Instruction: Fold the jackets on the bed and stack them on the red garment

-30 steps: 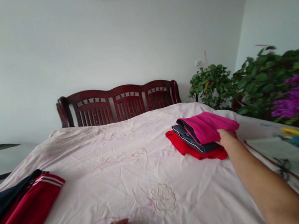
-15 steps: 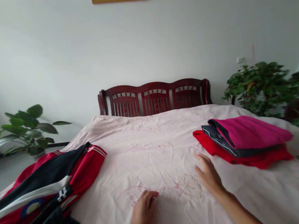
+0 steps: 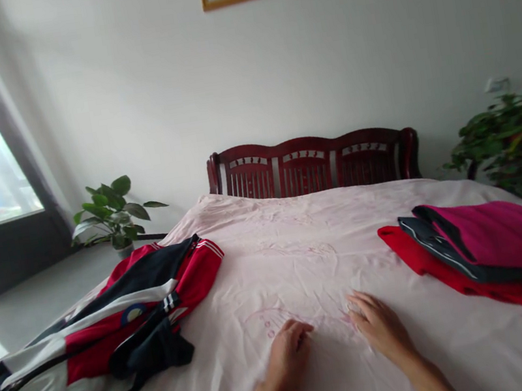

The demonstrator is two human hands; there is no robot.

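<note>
Head view shows the left hand (image 3: 289, 356) and the right hand (image 3: 381, 328) lying on a pale pink bedcover (image 3: 312, 267), both open and empty, a little apart from each other. The cover is under the two palms, with soft wrinkles around the fingers. Just right of the right hand is a folded stack of clothes (image 3: 501, 243) in red, dark grey and magenta. Left of the left hand lies a red, black and white track jacket (image 3: 98, 327). Far ahead of the hands stands a dark wooden headboard (image 3: 307, 144).

Carved wooden headboard (image 3: 313, 164) — potted plant (image 3: 112, 212)
</note>
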